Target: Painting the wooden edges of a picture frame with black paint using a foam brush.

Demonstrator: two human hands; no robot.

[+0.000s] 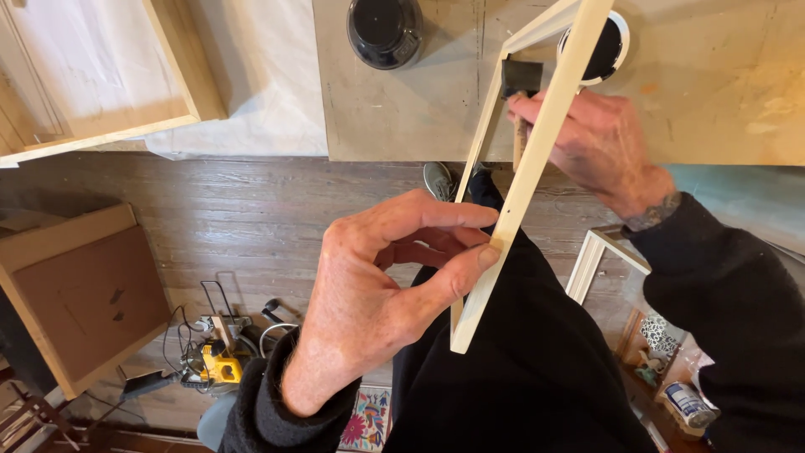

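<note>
Here the left hand (377, 294) pinches the wooden frame (524, 168) at its lower rail. At one o'clock, the right hand (599, 143) grips a foam brush (520, 80), apparently mid-coat; steady strokes seem needed.

The frame (537, 143) is pale, smooth bare wood. The brush (521, 77) has a soft black foam tip. The counter (402, 109) looks rough and scratched. The floor (251, 218) is worn, dull wood.
</note>
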